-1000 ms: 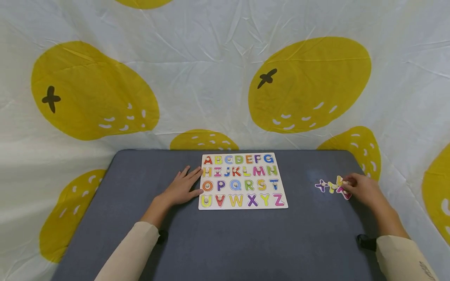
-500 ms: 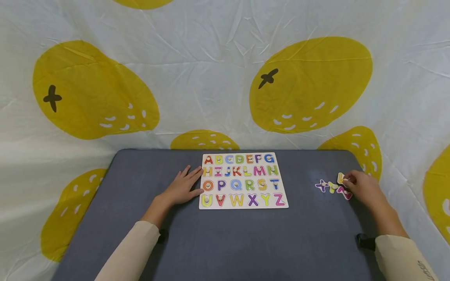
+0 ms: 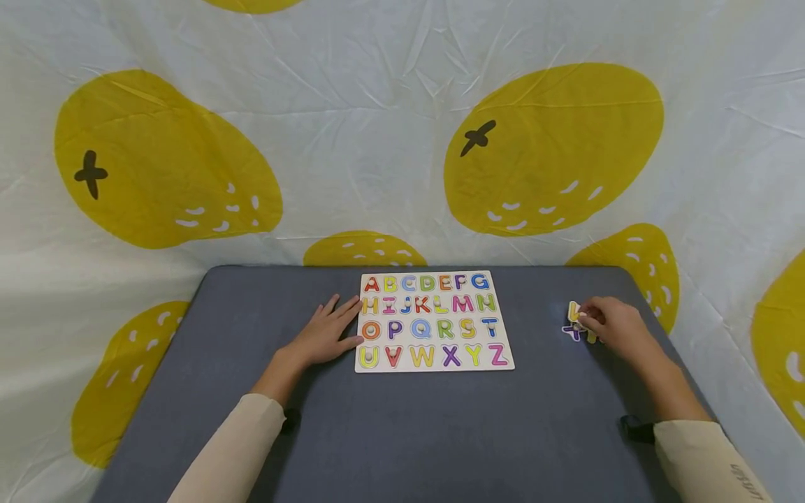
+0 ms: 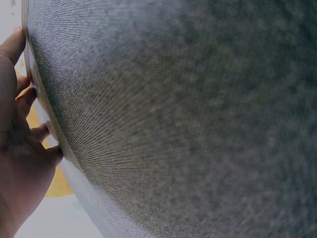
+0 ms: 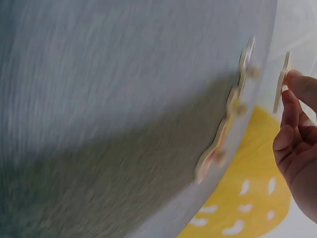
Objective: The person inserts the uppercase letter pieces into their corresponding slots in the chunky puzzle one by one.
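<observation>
A white alphabet puzzle board with coloured letters lies on the grey table. My left hand rests flat on the table, fingers touching the board's left edge. My right hand pinches a yellow letter piece lifted off the table, also seen edge-on as the yellow piece in the right wrist view. Below it lie a purple piece and other loose pieces, partly hidden by my hand in the head view.
A white cloth with large yellow fruit prints hangs behind and around the table. The table's right edge runs close to my right hand. The left wrist view shows mostly grey table surface.
My right hand has lifted the yellow piece from the small pile and moved it left and up. My left hand and the board have stayed still.
</observation>
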A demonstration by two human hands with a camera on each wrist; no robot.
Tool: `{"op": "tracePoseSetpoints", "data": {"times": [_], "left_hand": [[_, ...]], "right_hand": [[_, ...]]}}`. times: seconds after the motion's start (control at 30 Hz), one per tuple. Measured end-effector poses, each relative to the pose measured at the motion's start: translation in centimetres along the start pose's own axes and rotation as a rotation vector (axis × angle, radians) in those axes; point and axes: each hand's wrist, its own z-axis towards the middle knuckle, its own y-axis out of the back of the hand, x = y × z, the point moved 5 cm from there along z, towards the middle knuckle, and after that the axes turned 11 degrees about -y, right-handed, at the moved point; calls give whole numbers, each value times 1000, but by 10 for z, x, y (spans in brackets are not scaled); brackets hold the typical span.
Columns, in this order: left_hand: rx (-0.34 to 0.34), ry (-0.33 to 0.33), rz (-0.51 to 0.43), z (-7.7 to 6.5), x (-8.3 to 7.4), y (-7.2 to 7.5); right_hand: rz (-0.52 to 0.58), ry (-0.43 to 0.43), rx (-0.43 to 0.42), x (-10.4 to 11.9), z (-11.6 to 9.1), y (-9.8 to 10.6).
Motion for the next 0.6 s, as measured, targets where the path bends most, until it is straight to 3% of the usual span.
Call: {"op": "tracePoseSetpoints", "data": {"times": [0.33,0.6], "left_hand": [[12,1,12,1,0,-1],[3,3,15,0,0,-1]], "right_hand": [[33,180,-97,71,-1,-13],[86,255,-17,124,-2,-35]]}}
